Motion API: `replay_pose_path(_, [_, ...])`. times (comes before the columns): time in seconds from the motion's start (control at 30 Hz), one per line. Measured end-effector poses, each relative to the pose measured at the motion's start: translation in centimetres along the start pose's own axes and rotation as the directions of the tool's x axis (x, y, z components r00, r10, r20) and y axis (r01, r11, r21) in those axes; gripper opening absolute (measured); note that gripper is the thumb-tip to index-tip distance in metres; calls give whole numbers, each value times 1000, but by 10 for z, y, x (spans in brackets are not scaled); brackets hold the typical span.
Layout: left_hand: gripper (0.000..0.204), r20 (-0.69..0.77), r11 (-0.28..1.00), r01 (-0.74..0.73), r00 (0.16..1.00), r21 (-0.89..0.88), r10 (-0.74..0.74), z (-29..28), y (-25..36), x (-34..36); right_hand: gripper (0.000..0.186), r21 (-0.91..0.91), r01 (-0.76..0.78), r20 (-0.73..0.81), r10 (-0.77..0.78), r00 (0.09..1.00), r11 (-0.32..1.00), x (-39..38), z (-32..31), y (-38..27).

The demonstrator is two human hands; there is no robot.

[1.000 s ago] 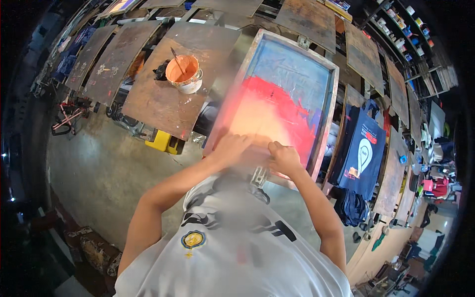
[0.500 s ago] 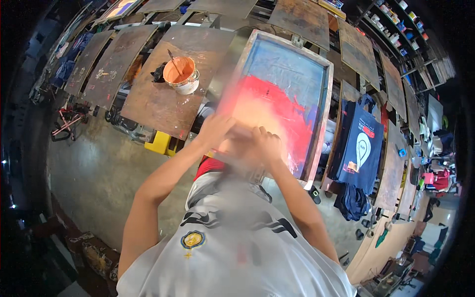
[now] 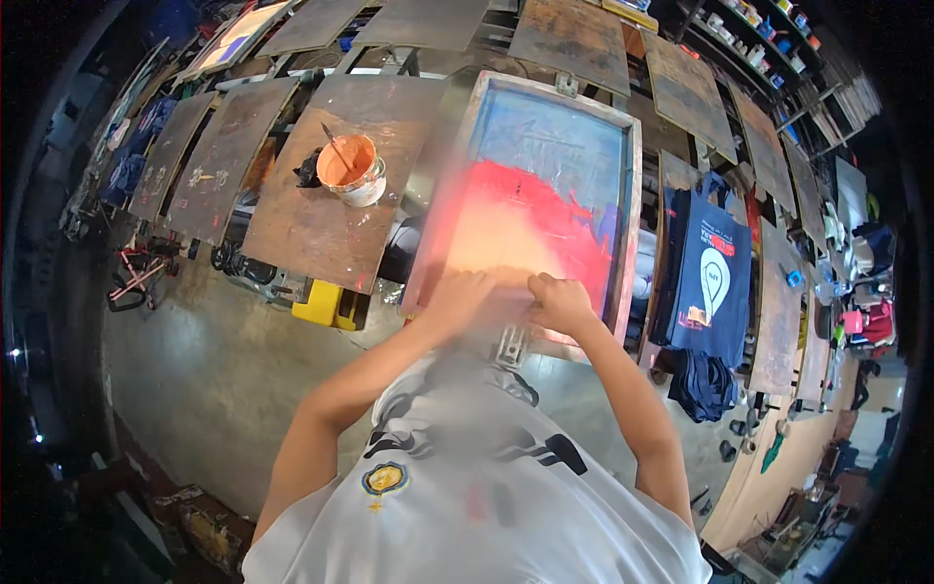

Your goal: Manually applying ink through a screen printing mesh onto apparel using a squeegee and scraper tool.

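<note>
A printing screen (image 3: 633, 185) in a pale wooden frame lies before me, smeared with red ink (image 3: 498, 198) and peach-orange ink (image 3: 501, 248) over a blue mesh. At its near end, my left hand (image 3: 463, 296) and my right hand (image 3: 562, 304) are closed on a squeegee (image 3: 509, 284) held crosswise. Blur and my fingers hide most of the squeegee. My right hand's fingers are curled over its right end; the left hand is smeared by motion. To the left, a white bucket (image 3: 366, 192) of orange ink holds a stirring stick (image 3: 338, 146).
The bucket stands on a brown board (image 3: 311, 229), in a row of similar boards. Dark blue printed bags (image 3: 715, 268) lie on the board to the right, one bundle hanging off its edge. A yellow plastic item (image 3: 319, 305) sits below the left board. Shelves (image 3: 749, 49) hold bottles at far right.
My hands and the squeegee have moved toward the near end of the screen and a little to the right. The whole view has shifted slightly.
</note>
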State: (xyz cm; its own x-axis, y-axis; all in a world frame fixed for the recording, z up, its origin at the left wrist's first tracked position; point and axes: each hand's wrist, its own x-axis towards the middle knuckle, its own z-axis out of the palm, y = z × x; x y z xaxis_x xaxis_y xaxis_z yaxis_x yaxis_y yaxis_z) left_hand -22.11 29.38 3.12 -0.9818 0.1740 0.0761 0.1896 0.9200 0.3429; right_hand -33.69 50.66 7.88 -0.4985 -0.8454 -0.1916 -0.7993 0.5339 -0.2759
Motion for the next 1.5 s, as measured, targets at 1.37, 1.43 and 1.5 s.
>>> replay_pose_path(1.37, [52, -29, 999, 15, 999, 44, -14, -46, -76, -39, 43, 122, -158, -93, 170, 981, 980, 49, 26, -85])
replay_pose_path(1.43, [53, -18, 997, 2, 1000, 82, 0, -45, -75, -39, 43, 99, -156, -107, 166, 980, 983, 47, 35, -86])
replay_pose_path(1.5, [53, 2, 996, 1, 1000, 93, -1, -45, -78, -35, 42, 77, -157, -121, 165, 979, 985, 49, 35, -85])
